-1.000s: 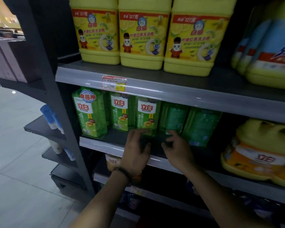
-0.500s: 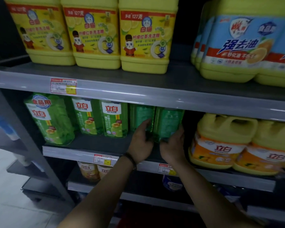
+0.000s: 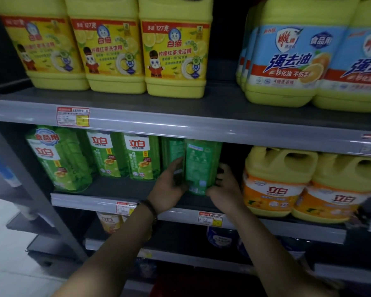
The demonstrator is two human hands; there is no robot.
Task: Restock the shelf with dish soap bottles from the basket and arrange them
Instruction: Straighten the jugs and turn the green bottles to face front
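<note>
On the middle shelf (image 3: 120, 187) stands a row of green dish soap bottles. The rightmost green bottle (image 3: 198, 166) shows its back label and sits near the shelf's front. My left hand (image 3: 169, 185) grips its left side, fingers between it and the neighbouring back-facing green bottle (image 3: 171, 153). My right hand (image 3: 223, 187) holds its lower right side. Further left stand two front-facing green bottles (image 3: 142, 157) and a larger green bottle (image 3: 58, 159). No basket is in view.
Orange-labelled yellow jugs (image 3: 276, 181) stand just right of my right hand. Yellow jugs (image 3: 174, 50) and blue-labelled jugs (image 3: 296, 56) fill the shelf above. Lower shelves hold more bottles (image 3: 108, 221). A grey upright (image 3: 19, 168) bounds the left side, with light floor (image 3: 7, 264) beyond.
The view has shifted right and closer. Both hands rose from the shelf's front edge and closed on the rightmost green bottle, which now stands a little further forward.
</note>
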